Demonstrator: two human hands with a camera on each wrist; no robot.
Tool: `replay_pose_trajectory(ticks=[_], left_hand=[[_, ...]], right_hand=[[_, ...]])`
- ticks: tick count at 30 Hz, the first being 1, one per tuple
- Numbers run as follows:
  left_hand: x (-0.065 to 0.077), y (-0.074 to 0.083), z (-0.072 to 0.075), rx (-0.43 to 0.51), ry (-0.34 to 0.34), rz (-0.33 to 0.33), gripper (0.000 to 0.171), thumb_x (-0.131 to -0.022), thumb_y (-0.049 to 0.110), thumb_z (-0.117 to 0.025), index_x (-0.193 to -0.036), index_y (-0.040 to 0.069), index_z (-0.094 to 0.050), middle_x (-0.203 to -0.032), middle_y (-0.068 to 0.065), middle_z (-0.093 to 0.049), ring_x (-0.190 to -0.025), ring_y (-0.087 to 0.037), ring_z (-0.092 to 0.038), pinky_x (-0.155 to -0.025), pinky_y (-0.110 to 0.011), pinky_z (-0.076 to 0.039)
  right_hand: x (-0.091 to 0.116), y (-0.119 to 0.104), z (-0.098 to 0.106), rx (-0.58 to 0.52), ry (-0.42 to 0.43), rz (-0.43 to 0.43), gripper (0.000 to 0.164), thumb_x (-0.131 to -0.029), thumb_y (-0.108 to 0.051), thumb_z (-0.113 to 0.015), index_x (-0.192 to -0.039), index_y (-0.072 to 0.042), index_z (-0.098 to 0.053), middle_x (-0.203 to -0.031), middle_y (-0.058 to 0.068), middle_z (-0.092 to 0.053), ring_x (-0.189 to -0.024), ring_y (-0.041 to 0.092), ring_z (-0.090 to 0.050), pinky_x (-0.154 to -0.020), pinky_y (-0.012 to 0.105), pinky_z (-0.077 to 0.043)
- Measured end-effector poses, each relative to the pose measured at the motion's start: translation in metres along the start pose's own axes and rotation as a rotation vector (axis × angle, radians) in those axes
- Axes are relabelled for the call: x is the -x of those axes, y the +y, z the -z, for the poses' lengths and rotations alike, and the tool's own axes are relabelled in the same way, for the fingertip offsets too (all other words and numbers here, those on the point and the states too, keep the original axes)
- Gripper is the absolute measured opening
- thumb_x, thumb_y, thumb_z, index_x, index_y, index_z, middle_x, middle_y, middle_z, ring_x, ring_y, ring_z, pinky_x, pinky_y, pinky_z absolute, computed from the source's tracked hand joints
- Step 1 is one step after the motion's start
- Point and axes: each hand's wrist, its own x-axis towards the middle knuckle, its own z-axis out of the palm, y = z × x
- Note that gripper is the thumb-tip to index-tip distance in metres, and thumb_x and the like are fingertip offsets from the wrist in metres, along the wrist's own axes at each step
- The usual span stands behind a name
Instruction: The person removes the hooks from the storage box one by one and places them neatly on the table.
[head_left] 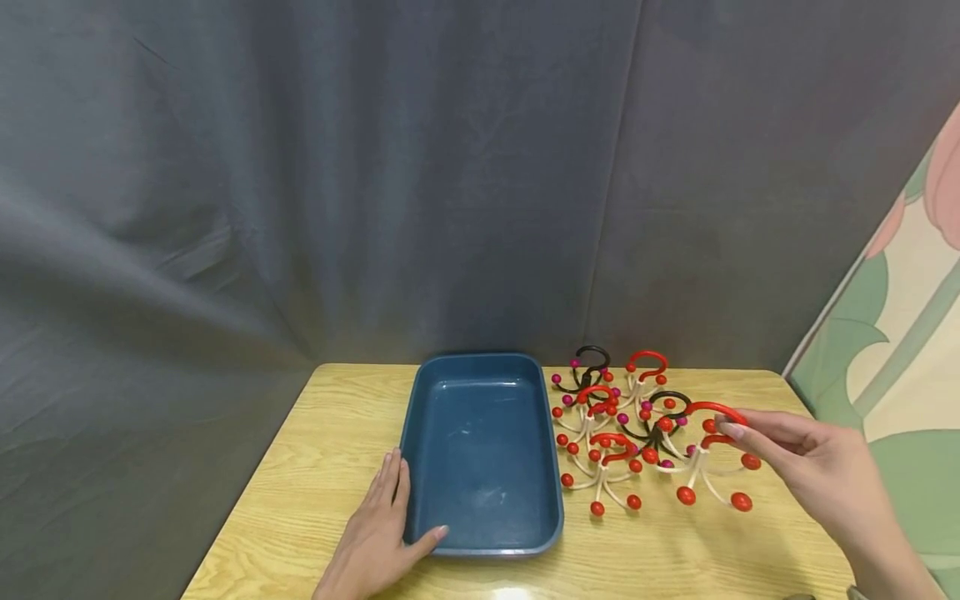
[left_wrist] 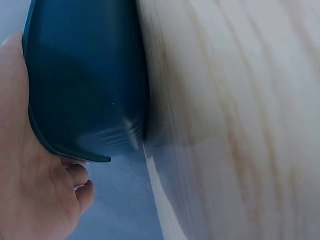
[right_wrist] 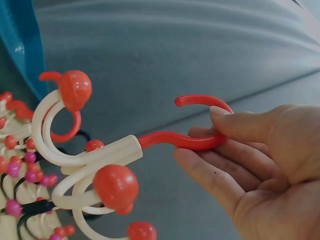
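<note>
My right hand (head_left: 828, 467) pinches the red hook of a multi-arm hanging hook (head_left: 701, 462), thumb on top and fingers beneath. Cream arms with red ball tips spread below the hook; in the right wrist view this hanging hook (right_wrist: 115, 152) points away from the palm. At the blue tray (head_left: 480, 550), my left hand (head_left: 378, 533) rests against the near left corner, fingers straight along the side and thumb over the front rim. Seen from the left wrist, the hand (left_wrist: 30, 165) lies against the outside of the tray (left_wrist: 90, 85).
Several more hanging hooks stand right of the tray, including a cream and red one (head_left: 602, 475) in front and black ones with magenta balls, such as this black hanging hook (head_left: 587, 379). A grey curtain (head_left: 480, 183) hangs behind the wooden table (head_left: 300, 467). Flowered fabric (head_left: 900, 333) is at right.
</note>
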Motion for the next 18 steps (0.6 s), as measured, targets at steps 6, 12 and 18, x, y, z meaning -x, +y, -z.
replay_pose_trajectory(ticks=[6, 12, 18], left_hand=[[0.001, -0.001, -0.001, 0.004, 0.001, -0.003, 0.115, -0.092, 0.083, -0.050, -0.167, 0.001, -0.019, -0.178, -0.016, -0.005, -0.167, -0.032, -0.007, -0.133, -0.053, -0.025], [0.001, -0.002, -0.001, 0.005, 0.000, -0.001, 0.115, -0.092, 0.084, -0.049, -0.167, 0.002, -0.018, -0.179, -0.015, -0.004, -0.167, -0.032, -0.007, -0.134, -0.053, -0.025], [0.001, -0.002, -0.001, 0.009, -0.002, 0.002, 0.115, -0.092, 0.084, -0.049, -0.167, 0.002, -0.018, -0.179, -0.015, -0.004, -0.167, -0.031, -0.007, -0.134, -0.053, -0.024]], right_hand=[[0.001, 0.026, -0.012, 0.007, -0.028, -0.057, 0.043, -0.097, -0.041, -0.075, -0.128, -0.011, -0.077, -0.093, -0.024, -0.080, -0.085, -0.009, -0.067, -0.067, 0.016, -0.043], [0.001, 0.046, -0.028, -0.036, -0.044, -0.054, 0.040, -0.098, -0.038, -0.075, -0.125, -0.008, -0.078, -0.096, -0.020, -0.081, -0.083, -0.005, -0.070, -0.065, 0.020, -0.041], [-0.001, 0.057, -0.040, -0.050, -0.034, -0.016, 0.038, -0.099, -0.033, -0.075, -0.122, -0.003, -0.078, -0.092, -0.024, -0.080, -0.080, -0.002, -0.072, -0.060, 0.022, -0.043]])
